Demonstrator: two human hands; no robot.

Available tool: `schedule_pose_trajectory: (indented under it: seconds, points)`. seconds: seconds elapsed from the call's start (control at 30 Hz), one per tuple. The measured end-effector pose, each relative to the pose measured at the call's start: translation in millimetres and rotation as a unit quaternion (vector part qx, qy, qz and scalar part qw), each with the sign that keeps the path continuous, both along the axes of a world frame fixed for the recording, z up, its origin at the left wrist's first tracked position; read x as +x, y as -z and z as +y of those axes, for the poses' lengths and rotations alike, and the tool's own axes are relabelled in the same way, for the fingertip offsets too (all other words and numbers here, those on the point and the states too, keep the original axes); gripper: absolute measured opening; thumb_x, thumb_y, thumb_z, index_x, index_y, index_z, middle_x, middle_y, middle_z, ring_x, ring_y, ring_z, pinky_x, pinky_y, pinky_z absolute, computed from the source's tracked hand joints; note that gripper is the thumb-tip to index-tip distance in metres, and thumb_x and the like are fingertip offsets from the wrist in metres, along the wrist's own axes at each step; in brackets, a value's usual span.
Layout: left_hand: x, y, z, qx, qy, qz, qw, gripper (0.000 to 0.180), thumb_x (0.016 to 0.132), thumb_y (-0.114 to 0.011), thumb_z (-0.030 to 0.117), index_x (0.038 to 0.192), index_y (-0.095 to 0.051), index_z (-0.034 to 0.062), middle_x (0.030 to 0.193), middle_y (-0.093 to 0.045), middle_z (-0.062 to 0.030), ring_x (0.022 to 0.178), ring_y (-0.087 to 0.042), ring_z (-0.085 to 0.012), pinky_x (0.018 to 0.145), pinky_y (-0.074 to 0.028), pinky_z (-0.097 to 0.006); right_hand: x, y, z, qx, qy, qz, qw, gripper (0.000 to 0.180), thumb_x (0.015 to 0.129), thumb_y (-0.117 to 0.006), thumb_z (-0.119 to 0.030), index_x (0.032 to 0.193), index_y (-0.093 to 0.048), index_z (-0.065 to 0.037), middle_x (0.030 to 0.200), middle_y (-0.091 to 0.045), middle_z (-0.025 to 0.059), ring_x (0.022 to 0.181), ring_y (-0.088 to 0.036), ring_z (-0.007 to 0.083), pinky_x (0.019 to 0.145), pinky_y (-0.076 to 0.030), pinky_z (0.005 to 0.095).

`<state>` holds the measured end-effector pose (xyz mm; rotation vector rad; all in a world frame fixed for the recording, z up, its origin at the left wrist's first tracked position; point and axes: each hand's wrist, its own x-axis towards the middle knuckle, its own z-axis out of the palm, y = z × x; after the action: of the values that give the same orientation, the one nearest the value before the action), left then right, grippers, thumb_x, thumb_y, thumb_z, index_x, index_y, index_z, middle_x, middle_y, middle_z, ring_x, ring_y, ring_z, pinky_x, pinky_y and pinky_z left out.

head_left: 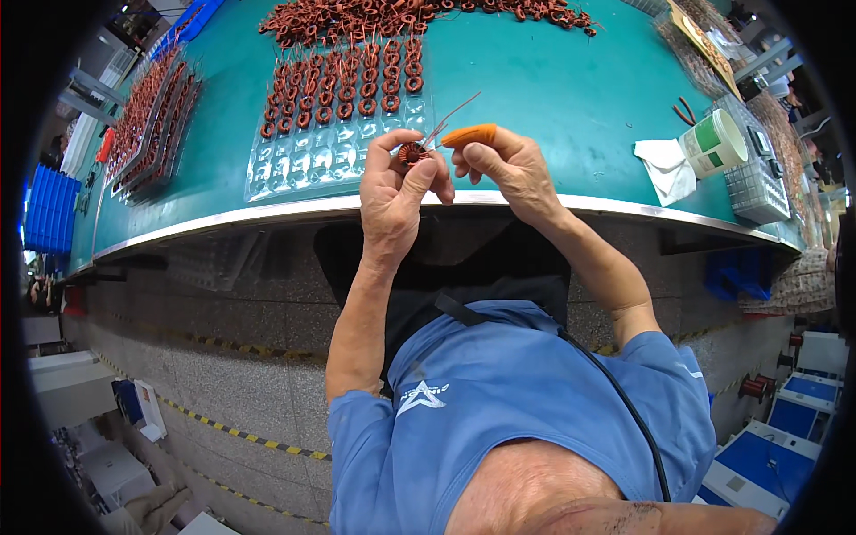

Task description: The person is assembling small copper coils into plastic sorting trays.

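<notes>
My left hand (pixel 397 183) is closed round a small toroidal coil (pixel 412 153), a ring wound with reddish copper wire, held just over the table's near edge. Thin wire leads (pixel 456 111) stick up and to the right from it. Close by on the right is my right hand (pixel 513 169), its fingers curled and the thumb bent in. A tapering orange cover (pixel 468 135), seemingly a finger cot, sits along its index finger and points at the coil's leads. Whatever the right fingertips pinch, if anything, cannot be made out.
On the green table (pixel 544 85), a clear blister tray (pixel 308 165) holds rows of coils; a coil heap (pixel 357 20) lies behind. Stacked filled trays (pixel 156 125) stand left. To the right are a white-and-green tub (pixel 713 143), a white cloth (pixel 664 169) and pliers (pixel 685 111).
</notes>
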<state>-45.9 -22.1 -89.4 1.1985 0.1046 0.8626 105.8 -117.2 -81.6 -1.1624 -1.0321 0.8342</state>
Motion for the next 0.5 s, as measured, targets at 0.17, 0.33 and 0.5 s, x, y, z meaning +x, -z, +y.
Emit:
schedule_pose_trajectory:
  seconds: [0.17, 0.33, 0.5]
  points:
    - [5, 1, -4, 0.058, -0.008, 0.023, 0.998, 0.030, 0.097, -0.055, 0.013, 0.120, -0.041, 0.0007, 0.082, -0.058, -0.0074, 0.069, -0.058, -0.0128, 0.064, -0.050, -0.024, -16, -7, -2, 0.022, 0.122, -0.082, 0.989, 0.028, 0.097, -0.057, -0.024, 0.098, -0.068, 0.003, 0.073, -0.065, 0.0049, 0.063, -0.059, 0.0095, 0.056, -0.048, 0.0223]
    - [4, -2, -9, 0.044, 0.014, -0.041, 0.998, 0.028, 0.097, -0.054, 0.012, 0.119, -0.041, 0.0007, 0.078, -0.055, -0.0078, 0.066, -0.057, -0.0143, 0.064, -0.049, -0.026, -11, -30, -5, 0.005, 0.037, 0.154, 0.987, 0.033, 0.097, -0.055, -0.026, 0.090, -0.068, 0.004, 0.069, -0.063, 0.0057, 0.057, -0.057, 0.0102, 0.051, -0.043, 0.0220]
    - [0, 3, -7, 0.041, 0.020, -0.015, 0.999, 0.028, 0.097, -0.054, 0.013, 0.119, -0.040, 0.0008, 0.078, -0.056, -0.0085, 0.066, -0.058, -0.0153, 0.063, -0.049, -0.027, -8, -15, 1, 0.013, 0.064, 0.078, 0.995, 0.030, 0.095, -0.058, -0.027, 0.095, -0.067, 0.002, 0.065, -0.059, 0.0032, 0.057, -0.053, 0.0085, 0.052, -0.040, 0.0196]
